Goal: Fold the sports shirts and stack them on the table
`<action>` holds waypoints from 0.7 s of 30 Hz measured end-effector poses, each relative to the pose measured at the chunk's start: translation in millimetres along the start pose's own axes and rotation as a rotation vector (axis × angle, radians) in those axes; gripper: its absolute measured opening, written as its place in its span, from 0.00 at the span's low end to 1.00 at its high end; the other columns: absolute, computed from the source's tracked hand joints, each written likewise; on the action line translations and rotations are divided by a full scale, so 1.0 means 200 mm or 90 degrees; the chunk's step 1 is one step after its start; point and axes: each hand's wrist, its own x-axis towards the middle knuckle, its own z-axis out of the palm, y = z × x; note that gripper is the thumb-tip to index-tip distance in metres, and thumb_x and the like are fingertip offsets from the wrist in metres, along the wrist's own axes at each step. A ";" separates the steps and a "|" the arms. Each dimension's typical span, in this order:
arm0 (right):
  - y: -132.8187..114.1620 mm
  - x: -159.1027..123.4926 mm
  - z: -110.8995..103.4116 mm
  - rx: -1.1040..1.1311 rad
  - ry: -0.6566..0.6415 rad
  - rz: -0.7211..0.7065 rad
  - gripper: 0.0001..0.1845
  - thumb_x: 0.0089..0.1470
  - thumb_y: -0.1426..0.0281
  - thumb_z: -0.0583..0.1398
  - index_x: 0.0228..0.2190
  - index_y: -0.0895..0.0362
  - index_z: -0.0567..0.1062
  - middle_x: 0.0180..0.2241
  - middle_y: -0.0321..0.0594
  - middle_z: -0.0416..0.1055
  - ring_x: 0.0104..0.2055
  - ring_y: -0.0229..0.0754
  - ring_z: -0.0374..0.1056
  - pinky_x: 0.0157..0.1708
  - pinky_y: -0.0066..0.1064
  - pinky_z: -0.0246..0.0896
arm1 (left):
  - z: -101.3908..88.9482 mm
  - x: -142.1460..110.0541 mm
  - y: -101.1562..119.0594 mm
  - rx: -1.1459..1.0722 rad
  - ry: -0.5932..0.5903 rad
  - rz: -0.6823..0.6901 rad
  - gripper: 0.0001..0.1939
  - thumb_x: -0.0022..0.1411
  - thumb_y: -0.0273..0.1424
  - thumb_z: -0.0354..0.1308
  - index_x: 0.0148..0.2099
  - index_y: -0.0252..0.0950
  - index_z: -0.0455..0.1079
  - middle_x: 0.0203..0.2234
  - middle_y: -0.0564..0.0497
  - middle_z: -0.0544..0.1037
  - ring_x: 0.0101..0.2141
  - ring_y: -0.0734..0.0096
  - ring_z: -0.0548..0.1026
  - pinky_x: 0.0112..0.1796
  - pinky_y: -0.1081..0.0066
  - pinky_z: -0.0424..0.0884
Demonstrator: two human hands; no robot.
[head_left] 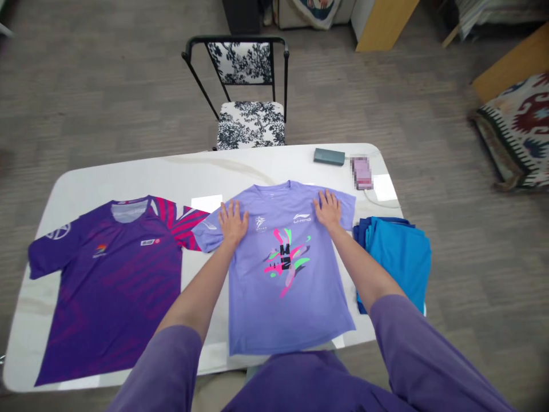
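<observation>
A lavender T-shirt (257,297) lies spread out, front side up, on the white table, its collar toward the far edge. It carries a colourful print on the chest and two small logos. My left hand (233,223) rests flat on its left shoulder, fingers spread. On the opposite shoulder, near the sleeve, my right hand (328,210) also lies flat with fingers apart. To the left, a dark purple jersey (115,292) with pink-striped sleeve is laid out flat; its striped sleeve meets the lavender sleeve. Folded blue clothes (398,252) are stacked right of my right forearm.
The white marbled table (206,355) has rounded corners. Near its far right sit a grey-green power bank (329,157) and a phone (362,173) with a white cable. A patterned chair (251,123) stands at the far side. A patterned cushion (521,134) is farther right.
</observation>
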 end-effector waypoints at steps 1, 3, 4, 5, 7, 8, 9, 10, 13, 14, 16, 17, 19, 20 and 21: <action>0.03 0.03 0.01 -0.009 0.021 0.007 0.39 0.72 0.47 0.51 0.76 0.50 0.62 0.81 0.43 0.46 0.84 0.59 0.34 0.80 0.66 0.18 | 0.02 0.06 -0.03 0.008 -0.007 0.002 0.41 0.79 0.52 0.45 0.83 0.35 0.49 0.82 0.44 0.47 0.80 0.43 0.32 0.76 0.37 0.33; 0.07 0.08 0.04 -0.046 0.057 0.000 0.41 0.73 0.46 0.51 0.77 0.50 0.58 0.82 0.42 0.44 0.84 0.59 0.33 0.80 0.66 0.17 | 0.06 0.16 -0.09 0.017 -0.017 0.026 0.43 0.78 0.53 0.46 0.84 0.35 0.47 0.82 0.44 0.44 0.80 0.44 0.30 0.76 0.37 0.31; 0.09 0.10 0.05 -0.070 0.073 -0.009 0.41 0.72 0.46 0.51 0.78 0.50 0.57 0.82 0.41 0.43 0.84 0.59 0.32 0.80 0.66 0.17 | 0.07 0.21 -0.11 0.021 -0.014 0.042 0.44 0.78 0.53 0.47 0.84 0.35 0.45 0.83 0.44 0.43 0.80 0.44 0.29 0.76 0.37 0.30; 0.11 0.11 0.07 -0.095 0.085 -0.017 0.42 0.72 0.45 0.51 0.78 0.50 0.55 0.82 0.41 0.43 0.84 0.60 0.32 0.80 0.66 0.16 | 0.08 0.24 -0.13 0.025 -0.008 0.057 0.45 0.78 0.53 0.48 0.84 0.35 0.44 0.83 0.44 0.41 0.80 0.45 0.29 0.76 0.37 0.29; 0.12 0.15 0.09 -0.138 0.100 -0.029 0.45 0.71 0.44 0.53 0.79 0.50 0.53 0.82 0.41 0.41 0.84 0.60 0.31 0.80 0.67 0.16 | 0.09 0.32 -0.15 0.034 0.001 0.081 0.46 0.77 0.53 0.49 0.85 0.35 0.42 0.83 0.45 0.40 0.80 0.45 0.28 0.76 0.37 0.27; 0.12 0.18 0.10 -0.153 0.101 -0.031 0.45 0.71 0.44 0.53 0.79 0.51 0.53 0.82 0.41 0.40 0.84 0.61 0.31 0.79 0.68 0.17 | 0.09 0.35 -0.16 0.039 0.003 0.088 0.46 0.77 0.54 0.50 0.85 0.36 0.42 0.83 0.46 0.39 0.80 0.45 0.28 0.76 0.37 0.26; 0.12 0.20 0.10 -0.165 0.101 -0.032 0.46 0.71 0.44 0.53 0.79 0.51 0.52 0.82 0.42 0.40 0.84 0.62 0.30 0.79 0.68 0.17 | 0.09 0.39 -0.16 0.041 0.003 0.094 0.46 0.77 0.54 0.50 0.85 0.36 0.42 0.83 0.47 0.38 0.80 0.45 0.27 0.76 0.38 0.25; 0.11 0.23 0.11 -0.173 0.099 -0.034 0.47 0.71 0.44 0.54 0.79 0.51 0.50 0.82 0.42 0.39 0.84 0.62 0.29 0.79 0.69 0.18 | 0.09 0.43 -0.16 0.042 0.002 0.099 0.47 0.77 0.55 0.51 0.85 0.36 0.42 0.83 0.48 0.38 0.80 0.45 0.27 0.76 0.38 0.24; 0.10 0.30 0.12 -0.172 0.090 -0.047 0.48 0.71 0.44 0.54 0.80 0.52 0.48 0.83 0.42 0.36 0.84 0.63 0.27 0.79 0.71 0.16 | 0.10 0.51 -0.18 0.040 0.000 0.117 0.49 0.76 0.57 0.53 0.85 0.36 0.42 0.83 0.50 0.36 0.80 0.46 0.26 0.76 0.41 0.21; 0.09 0.31 0.12 -0.167 0.088 -0.053 0.48 0.71 0.44 0.54 0.80 0.52 0.48 0.83 0.42 0.35 0.84 0.63 0.26 0.78 0.71 0.15 | 0.10 0.54 -0.19 0.040 0.001 0.124 0.49 0.76 0.57 0.53 0.85 0.36 0.43 0.83 0.51 0.35 0.80 0.46 0.25 0.76 0.42 0.21; 0.09 0.34 0.12 -0.155 0.085 -0.059 0.49 0.71 0.42 0.53 0.80 0.52 0.47 0.83 0.43 0.34 0.84 0.64 0.25 0.78 0.71 0.14 | 0.10 0.59 -0.20 0.041 0.001 0.138 0.50 0.75 0.58 0.55 0.84 0.34 0.44 0.83 0.49 0.36 0.80 0.44 0.26 0.76 0.42 0.21; 0.09 0.36 0.11 -0.153 0.079 -0.057 0.50 0.71 0.42 0.53 0.80 0.52 0.47 0.83 0.44 0.34 0.84 0.64 0.25 0.78 0.72 0.14 | 0.10 0.61 -0.20 0.042 -0.004 0.145 0.51 0.75 0.58 0.55 0.84 0.31 0.46 0.83 0.45 0.37 0.80 0.40 0.28 0.76 0.39 0.22; 0.08 0.39 0.08 -0.157 0.046 -0.044 0.51 0.70 0.40 0.53 0.80 0.55 0.48 0.83 0.47 0.35 0.84 0.66 0.27 0.77 0.73 0.15 | 0.08 0.67 -0.18 0.047 -0.031 0.153 0.53 0.76 0.60 0.52 0.81 0.19 0.49 0.82 0.34 0.41 0.79 0.31 0.31 0.73 0.31 0.24; 0.06 0.40 0.05 -0.162 0.021 -0.035 0.52 0.70 0.39 0.52 0.80 0.56 0.48 0.82 0.49 0.36 0.83 0.67 0.30 0.77 0.74 0.17 | 0.06 0.69 -0.16 0.052 -0.048 0.151 0.54 0.76 0.60 0.51 0.79 0.15 0.50 0.81 0.30 0.44 0.79 0.28 0.33 0.72 0.27 0.25; 0.04 0.40 0.02 -0.169 0.000 -0.030 0.53 0.70 0.38 0.51 0.80 0.58 0.47 0.82 0.51 0.36 0.83 0.67 0.33 0.77 0.74 0.20 | 0.03 0.70 -0.12 0.059 -0.057 0.145 0.54 0.77 0.61 0.51 0.78 0.14 0.51 0.80 0.28 0.46 0.79 0.28 0.34 0.71 0.26 0.26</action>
